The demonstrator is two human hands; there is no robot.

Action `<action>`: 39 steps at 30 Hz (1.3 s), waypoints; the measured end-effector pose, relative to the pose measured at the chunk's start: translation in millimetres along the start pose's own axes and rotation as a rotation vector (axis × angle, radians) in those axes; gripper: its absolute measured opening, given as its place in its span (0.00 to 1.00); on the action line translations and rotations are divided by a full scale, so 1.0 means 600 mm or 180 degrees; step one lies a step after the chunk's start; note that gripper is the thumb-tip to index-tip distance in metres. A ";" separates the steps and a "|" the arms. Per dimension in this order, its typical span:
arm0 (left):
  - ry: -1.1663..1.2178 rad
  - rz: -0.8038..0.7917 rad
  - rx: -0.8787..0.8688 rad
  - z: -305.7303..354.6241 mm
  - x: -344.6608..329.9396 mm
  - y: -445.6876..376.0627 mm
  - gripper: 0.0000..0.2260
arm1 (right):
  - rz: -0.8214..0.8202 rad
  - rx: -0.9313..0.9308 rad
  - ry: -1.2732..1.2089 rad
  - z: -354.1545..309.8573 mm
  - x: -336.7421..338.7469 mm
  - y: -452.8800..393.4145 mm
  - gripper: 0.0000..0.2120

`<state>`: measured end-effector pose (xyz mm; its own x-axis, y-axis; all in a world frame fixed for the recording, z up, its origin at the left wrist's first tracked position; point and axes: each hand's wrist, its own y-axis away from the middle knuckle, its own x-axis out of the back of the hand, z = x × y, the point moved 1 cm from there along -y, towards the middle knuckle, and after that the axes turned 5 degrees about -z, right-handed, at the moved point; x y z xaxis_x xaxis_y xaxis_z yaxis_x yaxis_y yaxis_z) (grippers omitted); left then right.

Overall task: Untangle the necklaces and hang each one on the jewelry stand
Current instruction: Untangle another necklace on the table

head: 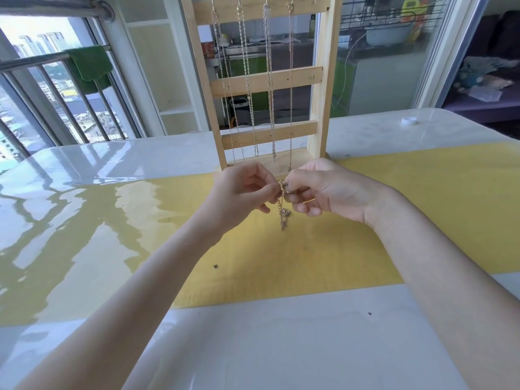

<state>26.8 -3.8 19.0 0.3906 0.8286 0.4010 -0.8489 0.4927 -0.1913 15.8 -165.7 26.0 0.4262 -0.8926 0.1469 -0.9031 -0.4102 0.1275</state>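
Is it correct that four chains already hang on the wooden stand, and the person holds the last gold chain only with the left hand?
Not quite. The head view shows both hands on it: the left hand and the right hand each pinch the gold chain in front of the wooden stand. The rest holds: four chains hang from the top hooks.

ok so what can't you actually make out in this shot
- Head view: where the gold necklace is gripped is hidden between the left hand and right hand; whether its clasp is open is too small to tell.
- The wooden jewelry stand is cut off by the top edge, so the hooks are only partly seen.
- Whether the hanging chains cross behind the slats is too fine to tell.
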 end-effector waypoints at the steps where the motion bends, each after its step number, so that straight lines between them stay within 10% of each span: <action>1: -0.0116 -0.0040 -0.0065 0.001 0.000 0.000 0.08 | 0.0002 -0.0029 -0.0029 0.000 0.001 0.000 0.11; 21: 0.1149 0.0232 0.0493 -0.010 0.009 0.002 0.07 | 0.0757 0.0489 0.0165 -0.004 0.004 -0.002 0.02; 39: -0.0940 -0.0122 -0.0179 -0.019 0.003 0.001 0.13 | 0.0632 0.0259 0.1970 0.000 -0.020 -0.012 0.07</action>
<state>31.0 0.8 9.3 0.2943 0.7001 0.6506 -0.8114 0.5427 -0.2170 17.0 -151.9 23.4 0.1809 -0.6903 0.7005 -0.9586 -0.2831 -0.0315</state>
